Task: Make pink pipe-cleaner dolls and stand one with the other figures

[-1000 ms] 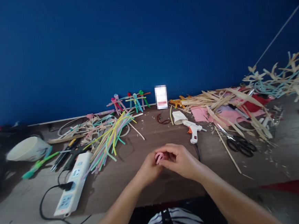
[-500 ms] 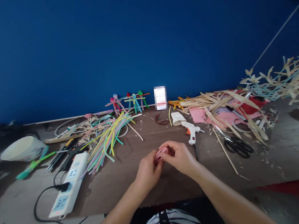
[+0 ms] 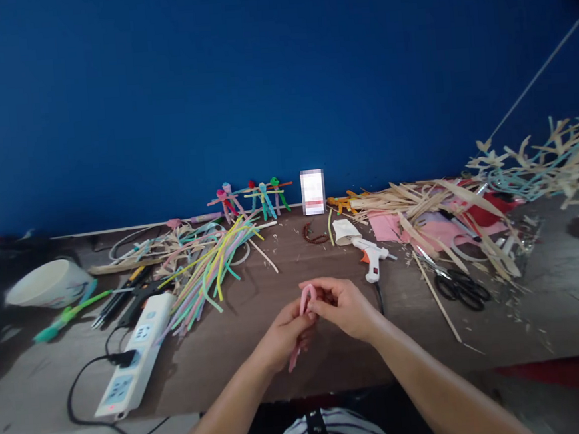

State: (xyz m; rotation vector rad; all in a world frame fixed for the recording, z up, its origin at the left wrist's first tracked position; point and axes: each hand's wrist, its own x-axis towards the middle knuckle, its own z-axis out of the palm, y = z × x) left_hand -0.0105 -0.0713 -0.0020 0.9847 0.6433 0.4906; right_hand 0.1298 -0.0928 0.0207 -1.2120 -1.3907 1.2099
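My left hand (image 3: 288,331) and my right hand (image 3: 344,306) meet over the middle of the table. Between them is a pink pipe cleaner (image 3: 305,303), bent into a loop at the top, its ends hanging below the left fingers. The left thumb and fingers are closed round its lower part. My right thumb and fingertips pinch it near the loop; some right fingers are hidden behind. Beyond the right hand lies a white glue gun (image 3: 373,258) with an orange trigger. A bundle of coloured pipe cleaners (image 3: 218,266) spreads to the left.
A power strip (image 3: 138,362) with a black plug and cord lies left, near a white bowl (image 3: 49,284). Several pipe-cleaner figures (image 3: 263,199) lean by the blue wall beside a blurred bright screen (image 3: 313,192). Right are black-handled scissors (image 3: 460,288), dried husk strips (image 3: 398,200) and pink sheets (image 3: 385,226).
The pink pipe cleaner, earlier bunched between my fingers, now shows as an upright loop with ends hanging down. My left hand has turned and shifted slightly lower and left.
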